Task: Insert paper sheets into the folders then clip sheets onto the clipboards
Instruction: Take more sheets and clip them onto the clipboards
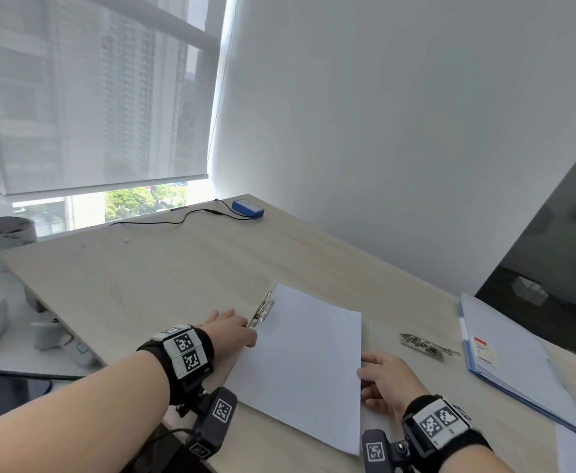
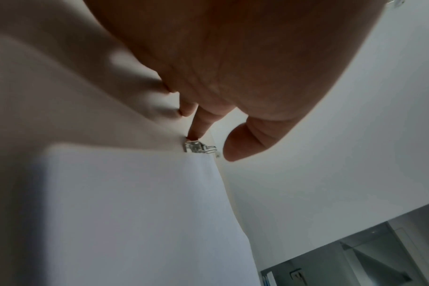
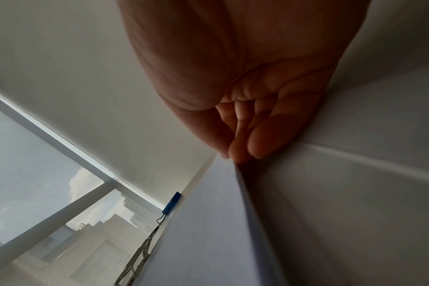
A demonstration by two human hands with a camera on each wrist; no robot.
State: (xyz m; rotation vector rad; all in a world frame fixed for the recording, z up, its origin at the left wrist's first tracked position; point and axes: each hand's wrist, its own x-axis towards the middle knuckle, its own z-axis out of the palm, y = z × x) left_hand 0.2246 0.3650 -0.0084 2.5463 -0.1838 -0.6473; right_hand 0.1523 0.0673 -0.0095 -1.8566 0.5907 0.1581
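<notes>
Nearest me, left hand (image 1: 232,327) presses the metal clip (image 1: 262,309) with straight fingers, probably to lift its jaw. Paper sheet (image 1: 308,363) lies over the clipboard on the tabletop (image 1: 150,268); right hand (image 1: 383,382) pinches its edge to line it up.

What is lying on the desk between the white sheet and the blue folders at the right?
In the head view, a loose metal clip lies on the bare desk between the white sheet and the blue folders, touching neither.
</notes>
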